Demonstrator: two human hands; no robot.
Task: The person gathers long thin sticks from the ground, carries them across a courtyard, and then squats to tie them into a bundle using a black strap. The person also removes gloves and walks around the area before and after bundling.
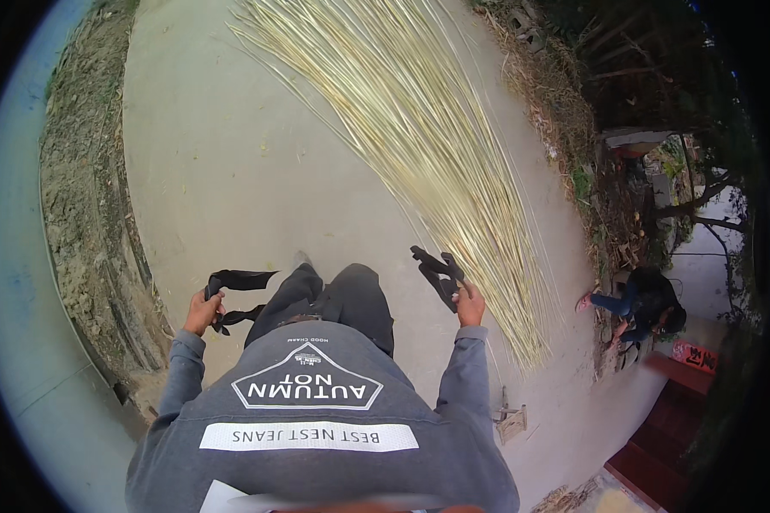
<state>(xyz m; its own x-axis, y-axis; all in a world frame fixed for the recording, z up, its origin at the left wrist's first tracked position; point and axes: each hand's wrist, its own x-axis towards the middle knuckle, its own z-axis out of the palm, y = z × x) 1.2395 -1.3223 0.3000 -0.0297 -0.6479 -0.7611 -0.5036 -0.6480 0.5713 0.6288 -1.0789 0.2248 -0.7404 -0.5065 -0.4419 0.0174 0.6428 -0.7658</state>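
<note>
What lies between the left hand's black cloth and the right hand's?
In the head view: the person's dark-trousered knees, then bare concrete from the right knee to the black cloth in the right hand.

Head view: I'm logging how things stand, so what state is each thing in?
Left hand: closed on black cloth.
Left black cloth: held, splayed in two strips.
Right hand: closed on black cloth.
Right black cloth: held, bunched, with parts sticking out.
Long pale stalks: spread lengthwise on the pavement, no tie visible.
Other person: crouched or seated, cannot tell which.
</note>
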